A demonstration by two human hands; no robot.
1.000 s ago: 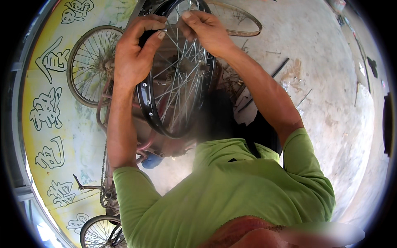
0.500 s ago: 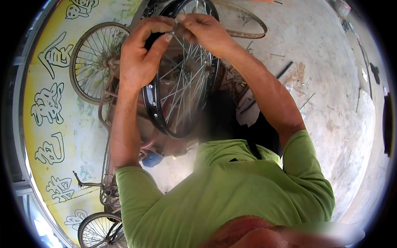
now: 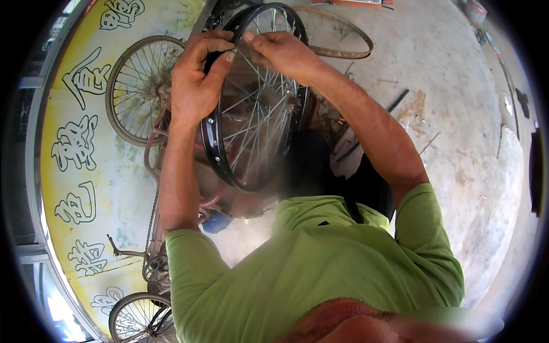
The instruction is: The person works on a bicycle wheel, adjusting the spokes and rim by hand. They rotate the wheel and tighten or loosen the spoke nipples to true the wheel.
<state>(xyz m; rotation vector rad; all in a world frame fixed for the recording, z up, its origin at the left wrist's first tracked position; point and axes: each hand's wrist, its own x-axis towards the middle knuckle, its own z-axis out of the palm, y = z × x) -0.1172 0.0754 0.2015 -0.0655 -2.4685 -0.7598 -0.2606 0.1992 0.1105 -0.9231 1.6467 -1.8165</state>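
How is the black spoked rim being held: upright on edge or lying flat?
Upright on edge. The black rim shows as a standing oval, left hand and right hand pinching near its top.

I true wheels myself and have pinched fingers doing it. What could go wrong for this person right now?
Both the left hand and the right hand work among the thin spokes near the top of the black rim; a slip could pinch a fingertip. The wheel seems held only by these hands, so it might tip.

Both arms raised, elbows bent. Left hand (image 3: 194, 86) curled, fingers flexed inward. Right hand (image 3: 280, 51) pinching, its fingertips meeting the left hand's fingertips.
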